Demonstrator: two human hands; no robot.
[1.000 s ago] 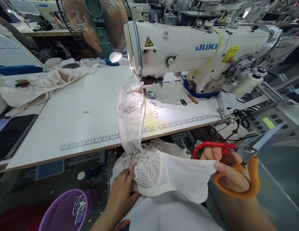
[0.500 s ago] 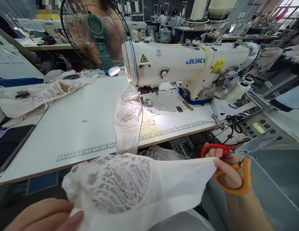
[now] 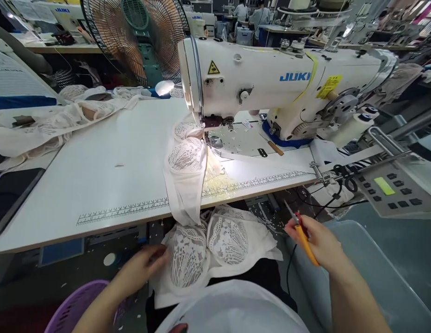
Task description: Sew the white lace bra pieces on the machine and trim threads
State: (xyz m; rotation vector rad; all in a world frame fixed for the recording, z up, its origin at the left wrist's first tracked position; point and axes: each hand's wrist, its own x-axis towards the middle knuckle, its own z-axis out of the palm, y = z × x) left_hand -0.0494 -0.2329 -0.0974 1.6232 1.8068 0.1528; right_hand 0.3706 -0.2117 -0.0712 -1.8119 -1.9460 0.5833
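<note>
The person's left hand (image 3: 142, 266) is resting low in front of the bench's near edge, its fingers curled loosely against the left side of a white lace garment (image 3: 208, 252) that is lying in the lap; whether those fingers are actually pinching the fabric cannot be told, since the hand is blurred. The garment is hanging as part of a chain of white lace pieces (image 3: 185, 173) that is draping over the near edge of the bench (image 3: 107, 171) and running up to the needle area of the white sewing machine (image 3: 271, 83), which is sitting toward the bench's far right side. The right hand (image 3: 317, 240) is hovering just right of the garment, apart from it, with its fingers closed around a pair of scissors (image 3: 300, 231) with orange and red handles, the blades pointing up and left and looking closed. A pile of lace pieces (image 3: 59, 122) is lying at the bench's far left corner. A standing fan (image 3: 135, 32) is standing behind the far edge, a purple basket (image 3: 76, 307) is sitting on the floor at the lower left, and a control panel (image 3: 392, 189) is hanging off the bench's right end.
</note>
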